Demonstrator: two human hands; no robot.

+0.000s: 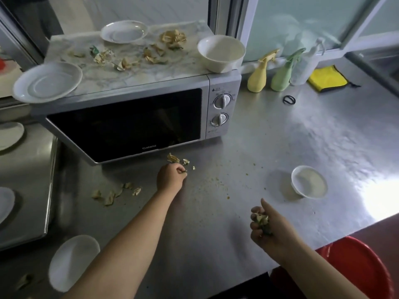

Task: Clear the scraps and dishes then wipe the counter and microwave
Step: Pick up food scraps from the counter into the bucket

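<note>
My left hand (170, 176) reaches in front of the microwave (129, 117) and pinches a scrap, right beside a small pile of scraps (178, 159) on the steel counter (280, 137). My right hand (267, 225) grips a bunch of collected scraps (262, 220) above the counter's near part. More scraps (114, 194) lie left of my left hand. On top of the microwave lie several scraps (138, 53), two white plates (47, 82) (124, 31) and a white bowl (221, 52). A small white bowl (308, 181) stands on the counter to the right.
A red bin (354, 266) sits below the counter's near right edge. Three spray bottles (282, 70) and a yellow cloth (328, 78) stand at the back by the window. A white plate (72, 262) lies near left. Crumbs dot the counter's middle.
</note>
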